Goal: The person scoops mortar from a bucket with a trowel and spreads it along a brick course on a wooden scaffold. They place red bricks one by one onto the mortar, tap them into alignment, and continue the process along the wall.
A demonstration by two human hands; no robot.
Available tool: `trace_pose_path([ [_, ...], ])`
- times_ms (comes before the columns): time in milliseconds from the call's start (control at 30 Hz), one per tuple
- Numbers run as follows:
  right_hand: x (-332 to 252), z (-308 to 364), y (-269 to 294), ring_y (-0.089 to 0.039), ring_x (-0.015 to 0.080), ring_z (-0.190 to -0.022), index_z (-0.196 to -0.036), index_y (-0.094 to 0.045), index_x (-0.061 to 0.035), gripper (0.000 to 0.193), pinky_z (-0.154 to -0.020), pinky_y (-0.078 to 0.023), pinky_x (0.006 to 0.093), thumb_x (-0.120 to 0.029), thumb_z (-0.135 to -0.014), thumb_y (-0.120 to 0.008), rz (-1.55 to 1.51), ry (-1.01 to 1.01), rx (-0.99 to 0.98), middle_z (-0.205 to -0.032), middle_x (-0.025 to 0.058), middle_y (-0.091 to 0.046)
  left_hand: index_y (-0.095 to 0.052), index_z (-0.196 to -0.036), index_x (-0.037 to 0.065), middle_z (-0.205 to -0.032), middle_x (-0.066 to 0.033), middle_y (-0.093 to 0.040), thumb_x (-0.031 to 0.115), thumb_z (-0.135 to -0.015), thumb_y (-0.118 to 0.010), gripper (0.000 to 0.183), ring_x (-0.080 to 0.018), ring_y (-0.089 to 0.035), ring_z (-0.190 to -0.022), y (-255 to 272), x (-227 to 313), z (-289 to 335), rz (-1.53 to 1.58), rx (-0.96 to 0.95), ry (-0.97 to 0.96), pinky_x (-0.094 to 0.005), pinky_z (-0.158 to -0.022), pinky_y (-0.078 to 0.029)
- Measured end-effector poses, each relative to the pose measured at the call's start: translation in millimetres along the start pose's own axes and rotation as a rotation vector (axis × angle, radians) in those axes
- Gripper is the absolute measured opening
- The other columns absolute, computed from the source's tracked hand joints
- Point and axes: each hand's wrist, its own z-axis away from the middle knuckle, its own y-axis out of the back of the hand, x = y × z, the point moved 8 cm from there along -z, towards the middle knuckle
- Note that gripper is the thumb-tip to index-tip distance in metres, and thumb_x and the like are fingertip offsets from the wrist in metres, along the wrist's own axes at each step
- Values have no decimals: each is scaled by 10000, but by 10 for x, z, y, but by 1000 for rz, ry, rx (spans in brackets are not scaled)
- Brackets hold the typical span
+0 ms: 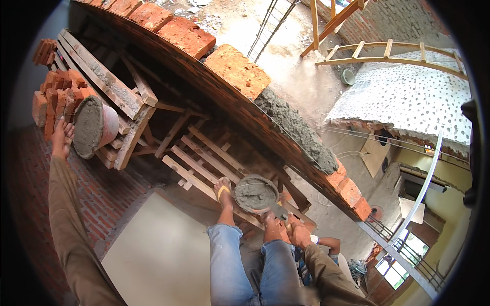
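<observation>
My left hand (62, 136) reaches out to the far left, with its fingers curled at the thin wire handle of a pale bucket (108, 125). Grey mortar (88, 127) fills that bucket nearly to the rim. Lower down, my right hand (300, 233) is closed round the handle of a trowel (279, 211). The trowel's blade lies at the edge of a second mortar bucket (256, 193), beside my feet. A curved brick rim (238, 70) crosses the view diagonally, with a bed of wet mortar (298, 130) on part of it.
Stacked bricks (60, 97) stand by the left bucket, near a timber frame (104, 76). My sandalled foot (223, 191) rests on wooden slats (191, 173). Another person's arm (331, 244) shows below my right forearm. Beyond the rim, the floor lies far lower; a metal bar (403, 260) crosses there.
</observation>
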Motion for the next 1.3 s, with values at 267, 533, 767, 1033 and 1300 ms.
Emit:
trace_pose_path([
  [267, -1172, 455, 2042, -685, 412, -906, -1311, -602, -5, 425, -805, -554, 452, -215, -943, -633, -243, 461, 544, -1023, 234, -690, -324, -1464, -150, -1440, -301, -435, 387, -947, -689, 830, -384, -453, -1341, -821, -661, 1994, -650, 286, -551, -451, -1134, -370],
  [533, -2130, -739, 3549, -646, 487, -845, -1135, -611, 4, 342, -742, -483, 572, -301, -1034, -495, -28, 443, 428, -855, 305, -656, -554, -1319, -54, -1321, -274, -598, 313, -827, -795, 659, -396, -569, -1239, -877, -3708, 5026, -842, -576, 162, -444, -1061, -451],
  [767, -2332, -1301, 3503, -627, 517, -978, -1067, -637, 29, 386, -849, -487, 549, -312, -1020, -462, 81, 348, 266, -974, 335, -662, -654, -1146, -48, -1071, -189, -729, 237, -852, -770, 426, -244, -699, -979, 154, -4693, 6008, -777, -538, 592, -352, -886, -546],
  [1033, -2407, -1403, 3623, -673, 462, -863, -1019, -624, 71, 451, -781, -499, 511, -329, -1036, -414, 190, 371, 216, -883, 324, -669, -638, -1170, -76, -1094, -163, -712, 153, -903, -714, 359, -217, -683, -1020, -314, -4231, 5094, -395, -365, 490, -332, -921, -530],
  [1300, -2296, -1396, 3540, -638, 514, -1006, -995, -646, 79, 447, -884, -498, 539, -312, -1018, -431, 152, 352, 144, -985, 359, -660, -622, -1209, -86, -1100, -170, -706, 183, -923, -683, 398, -221, -683, -1000, -876, -3566, 4895, -290, -442, 346, -339, -880, -540],
])
